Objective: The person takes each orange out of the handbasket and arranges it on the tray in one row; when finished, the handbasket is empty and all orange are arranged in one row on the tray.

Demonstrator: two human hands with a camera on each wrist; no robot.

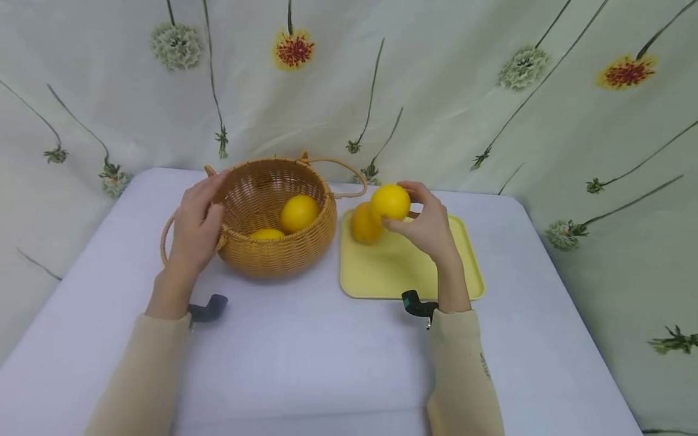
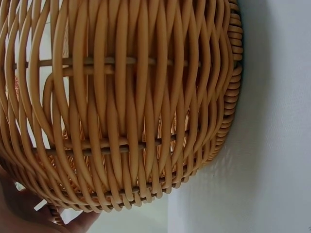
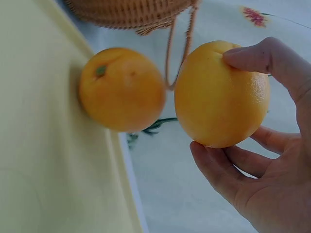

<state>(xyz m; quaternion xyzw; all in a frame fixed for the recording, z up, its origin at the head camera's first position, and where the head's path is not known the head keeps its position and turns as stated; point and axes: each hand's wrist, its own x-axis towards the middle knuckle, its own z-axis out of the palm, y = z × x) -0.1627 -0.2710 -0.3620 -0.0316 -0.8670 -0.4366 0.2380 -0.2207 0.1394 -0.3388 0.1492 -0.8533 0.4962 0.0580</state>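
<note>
Currently pinching orange aloft between thumb and fingers of right hand, near second orange on tray at right; gripping left rim of basket at left with left hand.

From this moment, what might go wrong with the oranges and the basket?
The held orange may slip: the right hand pinches it between fingers and thumb, and its skin looks smooth.

The other orange sits close by on the tray, so a bump might set it rolling.

The basket's handle reaches toward the tray and could catch the right hand, perhaps pulling the basket askew.
</note>
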